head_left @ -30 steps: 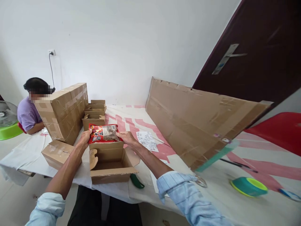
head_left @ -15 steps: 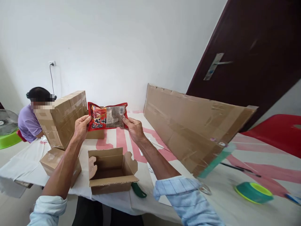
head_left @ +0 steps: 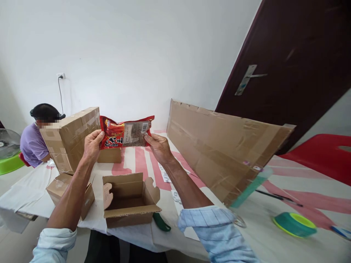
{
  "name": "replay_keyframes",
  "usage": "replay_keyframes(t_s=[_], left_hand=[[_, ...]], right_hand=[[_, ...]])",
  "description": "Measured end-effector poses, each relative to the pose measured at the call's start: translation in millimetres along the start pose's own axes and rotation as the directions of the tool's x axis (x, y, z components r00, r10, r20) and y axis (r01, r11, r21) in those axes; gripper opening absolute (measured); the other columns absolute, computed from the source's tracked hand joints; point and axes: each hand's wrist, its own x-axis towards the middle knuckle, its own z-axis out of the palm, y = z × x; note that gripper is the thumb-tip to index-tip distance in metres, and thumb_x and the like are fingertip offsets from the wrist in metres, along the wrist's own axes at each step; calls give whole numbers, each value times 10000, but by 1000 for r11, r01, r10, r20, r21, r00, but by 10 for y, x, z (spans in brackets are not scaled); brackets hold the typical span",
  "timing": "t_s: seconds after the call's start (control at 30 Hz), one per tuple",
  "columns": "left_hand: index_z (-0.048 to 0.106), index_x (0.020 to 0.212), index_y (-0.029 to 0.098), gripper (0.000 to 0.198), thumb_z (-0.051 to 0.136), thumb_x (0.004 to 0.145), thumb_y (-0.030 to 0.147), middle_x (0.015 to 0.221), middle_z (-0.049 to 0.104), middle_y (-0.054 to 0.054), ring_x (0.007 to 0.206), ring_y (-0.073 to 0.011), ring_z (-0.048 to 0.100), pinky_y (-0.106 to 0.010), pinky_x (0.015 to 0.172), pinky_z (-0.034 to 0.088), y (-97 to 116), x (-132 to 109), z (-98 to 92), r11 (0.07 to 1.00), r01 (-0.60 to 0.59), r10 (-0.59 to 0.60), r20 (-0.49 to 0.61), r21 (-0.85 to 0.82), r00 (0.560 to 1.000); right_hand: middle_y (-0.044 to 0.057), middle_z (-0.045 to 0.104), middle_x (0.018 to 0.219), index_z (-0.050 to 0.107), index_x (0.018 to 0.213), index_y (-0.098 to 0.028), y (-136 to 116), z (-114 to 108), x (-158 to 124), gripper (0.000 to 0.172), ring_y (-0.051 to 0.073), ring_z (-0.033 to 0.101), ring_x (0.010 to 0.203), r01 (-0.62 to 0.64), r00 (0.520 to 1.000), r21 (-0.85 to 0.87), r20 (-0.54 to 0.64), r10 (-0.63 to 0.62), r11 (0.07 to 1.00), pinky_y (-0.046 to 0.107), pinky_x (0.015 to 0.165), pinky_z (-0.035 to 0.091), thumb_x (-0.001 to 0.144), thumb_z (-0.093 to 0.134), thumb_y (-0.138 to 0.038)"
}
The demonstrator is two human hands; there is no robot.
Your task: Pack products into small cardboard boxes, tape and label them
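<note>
A red sealed food packet (head_left: pixel 126 132) with dark lettering, a greyish panel and a barcode is held up above the table. My left hand (head_left: pixel 93 144) is closed on its left end, thumb on the front. At its right end my right hand (head_left: pixel 158 146) pinches the edge near the barcode. Below the packet stands an open cardboard box (head_left: pixel 131 215), flaps spread, its visible inside bare. Just left of it, partly behind my left forearm, sits a smaller carton (head_left: pixel 59 190). A dark green strap (head_left: pixel 161 222) lies by the open box's right corner.
Stacked taped cartons (head_left: pixel 74 138) stand at the left, beside a seated person (head_left: pixel 34 140). A long cardboard panel (head_left: pixel 222 149) stands along the right. Beyond it are a green tape roll (head_left: pixel 294 223), a black rod (head_left: pixel 276 197) and a red chair (head_left: pixel 323 155). Paper sheets (head_left: pixel 164 173) lie on the tablecloth.
The packet has risen slightly and its right end now tilts up, with both hands still gripping its ends. My right hand has shifted a little to the right.
</note>
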Motion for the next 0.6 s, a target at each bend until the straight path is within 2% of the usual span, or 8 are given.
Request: replay_keyframes(t_s=[0.1,0.2,0.27,0.3,0.4,0.5,0.6], left_hand=[[740,932,186,371,733,896,556,835,744,1,734,-150,678,-239,664,542,-188,55,-58,958,22,-23,-2,288,1000],[725,883,162,281,673,952,429,802,716,2,752,-161,667,-229,636,505,-527,98,-154,839,206,-234,-9,504,972],[723,893,139,248,693,962,376,808,712,-16,744,-169,677,-250,641,527,-777,106,-235,758,341,-396,-24,556,918],[726,957,132,241,699,976,371,871,725,-31,773,-176,691,-275,673,560,-893,106,-275,707,403,-472,-36,581,881],[679,1243,152,331,695,1015,392,1199,716,-96,997,-223,719,-411,853,634,-1177,110,-375,538,534,-649,-84,652,756],[643,1344,172,398,696,1016,392,1343,669,-118,1136,-266,697,-480,950,623,-1374,146,-429,402,584,-734,-134,705,666],[640,1349,173,402,695,1016,391,1351,667,-120,1146,-268,694,-487,960,619,-1516,207,-472,311,591,-757,-181,744,627]], right_hand=[[7,616,695,679,730,-197,176,-13,54,571,178,584,743,-79,997,-109,-13,78,991,293,665,499,736,781,-759],[-2,578,644,667,709,-185,505,-3,26,581,163,548,686,-190,981,-157,0,192,969,283,606,459,685,796,-750],[-5,569,608,672,686,-175,755,-19,-42,563,153,530,643,-276,957,-196,31,287,941,278,571,435,639,828,-714],[-6,570,591,672,668,-172,873,-40,-83,542,144,518,617,-320,940,-220,51,338,922,274,553,422,616,850,-681],[-19,570,541,662,611,-169,1170,-129,-189,456,108,471,534,-425,871,-296,124,476,855,249,500,380,558,904,-552],[-57,504,456,621,552,-178,1386,-189,-232,407,80,416,461,-484,804,-356,181,567,800,222,449,326,550,918,-457],[-37,559,463,627,568,-173,1566,-153,-226,371,92,490,456,-520,759,-369,214,615,771,211,443,369,602,917,-401]])
